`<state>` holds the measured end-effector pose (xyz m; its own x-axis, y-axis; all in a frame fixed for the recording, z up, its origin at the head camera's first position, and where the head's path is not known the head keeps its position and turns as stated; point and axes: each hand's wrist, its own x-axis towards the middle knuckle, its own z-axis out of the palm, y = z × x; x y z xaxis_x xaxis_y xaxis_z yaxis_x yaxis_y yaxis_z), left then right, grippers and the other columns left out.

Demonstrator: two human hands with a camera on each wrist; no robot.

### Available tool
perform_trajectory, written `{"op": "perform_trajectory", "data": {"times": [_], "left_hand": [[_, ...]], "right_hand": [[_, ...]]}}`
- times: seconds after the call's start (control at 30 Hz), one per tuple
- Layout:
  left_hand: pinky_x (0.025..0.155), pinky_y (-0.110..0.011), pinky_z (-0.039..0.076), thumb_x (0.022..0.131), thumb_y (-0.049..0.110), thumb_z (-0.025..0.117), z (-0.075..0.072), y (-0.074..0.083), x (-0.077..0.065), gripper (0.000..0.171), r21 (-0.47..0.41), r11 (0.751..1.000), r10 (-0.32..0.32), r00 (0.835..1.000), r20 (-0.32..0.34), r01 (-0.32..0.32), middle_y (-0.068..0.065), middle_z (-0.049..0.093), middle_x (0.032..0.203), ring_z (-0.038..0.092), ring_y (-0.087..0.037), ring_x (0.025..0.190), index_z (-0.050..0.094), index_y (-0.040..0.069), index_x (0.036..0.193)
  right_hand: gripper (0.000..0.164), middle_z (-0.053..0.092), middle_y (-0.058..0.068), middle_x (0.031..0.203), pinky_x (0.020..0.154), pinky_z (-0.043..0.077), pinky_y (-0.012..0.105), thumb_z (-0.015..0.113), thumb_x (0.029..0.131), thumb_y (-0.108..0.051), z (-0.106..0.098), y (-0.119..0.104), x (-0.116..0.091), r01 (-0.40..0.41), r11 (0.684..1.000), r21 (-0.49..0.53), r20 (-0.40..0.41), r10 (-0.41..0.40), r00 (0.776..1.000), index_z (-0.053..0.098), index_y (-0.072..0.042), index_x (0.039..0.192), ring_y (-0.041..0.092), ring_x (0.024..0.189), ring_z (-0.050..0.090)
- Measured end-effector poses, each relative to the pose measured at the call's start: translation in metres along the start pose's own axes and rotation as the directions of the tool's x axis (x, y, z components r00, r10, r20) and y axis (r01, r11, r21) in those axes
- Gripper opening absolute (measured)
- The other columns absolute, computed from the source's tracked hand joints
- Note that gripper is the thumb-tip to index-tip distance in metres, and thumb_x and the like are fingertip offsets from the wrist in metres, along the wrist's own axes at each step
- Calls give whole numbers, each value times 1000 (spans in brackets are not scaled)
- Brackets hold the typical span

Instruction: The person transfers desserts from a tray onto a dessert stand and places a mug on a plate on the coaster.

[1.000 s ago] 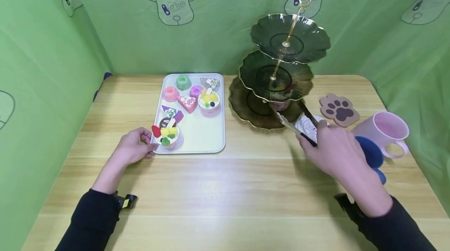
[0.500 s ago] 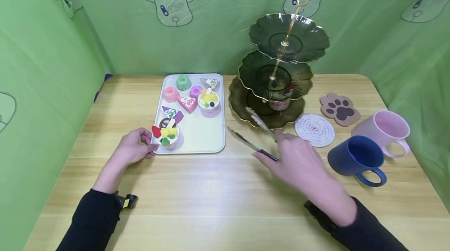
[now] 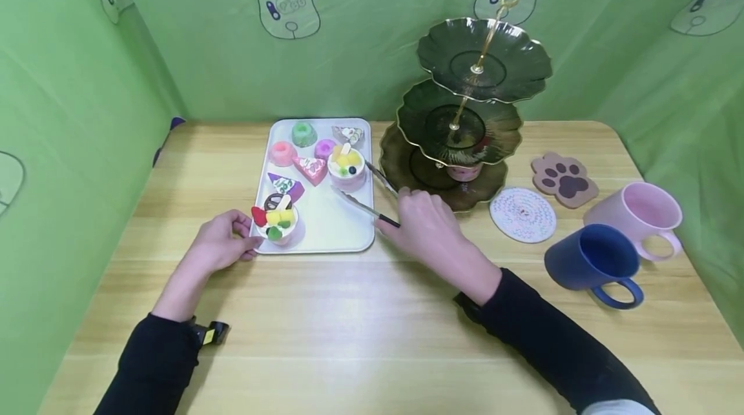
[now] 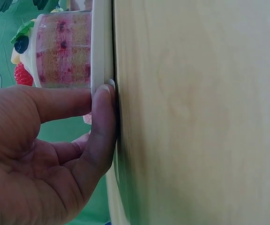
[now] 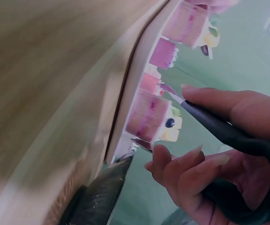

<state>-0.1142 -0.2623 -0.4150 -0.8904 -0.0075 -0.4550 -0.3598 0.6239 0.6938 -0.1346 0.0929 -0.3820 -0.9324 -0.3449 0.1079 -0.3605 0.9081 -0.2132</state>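
With its fingers at the front-left corner, my left hand [image 3: 223, 241] pinches the rim of the white tray [image 3: 328, 231]. My right hand [image 3: 427, 224] holds metal tongs [image 3: 361, 206] with dark handles. The parted tips of the tongs reach over the tray's right side, on either side of a fruit-topped dessert cup [image 3: 347, 173]. A second dessert cup [image 3: 280, 226], topped with a strawberry and yellow cubes, stands beside my left hand. Toy cake slices [image 3: 310, 170] and ring-shaped sweets [image 3: 282, 153] lie on the tray's back and left parts.
A three-tiered dark stand [image 3: 459, 134] with gold edges rises right of the tray, a pink cup [image 3: 465, 173] on its bottom tier. Farther right are a round coaster [image 3: 522, 215], a paw-shaped coaster [image 3: 564, 179], a blue mug [image 3: 589, 257] and a pink mug [image 3: 630, 218].
My right hand has carried the tongs leftward from the stand's bottom tier to the tray, leaving the pink cup on that tier. My left hand stays at the tray corner.
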Motion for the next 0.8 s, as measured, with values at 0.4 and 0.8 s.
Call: {"op": "perform_trajectory", "data": {"times": [0.4, 0.8], "left_hand": [[69, -29, 67, 98, 1, 72, -2, 1, 1, 36, -3, 1000, 13, 1000, 4, -13, -19, 58, 107, 71, -18, 79, 52, -11, 126], [71, -28, 67, 98, 1, 71, 0, 2, 2, 35, -7, 1000, 6, 1000, 1, -6, -18, 58, 108, 71, -18, 79, 52, -10, 126]], "right_hand": [[54, 63, 16, 75, 55, 59, 52, 80, 92, -51, 13, -5, 23, -11, 999, -40, 15, 12, 1000, 63, 0, 90, 41, 71, 70], [53, 60, 14, 70, 53, 58, 53, 77, 94, -53, 8, 3, 11, 34, 999, -43, 21, -33, 999, 64, -2, 91, 42, 67, 68]]}}
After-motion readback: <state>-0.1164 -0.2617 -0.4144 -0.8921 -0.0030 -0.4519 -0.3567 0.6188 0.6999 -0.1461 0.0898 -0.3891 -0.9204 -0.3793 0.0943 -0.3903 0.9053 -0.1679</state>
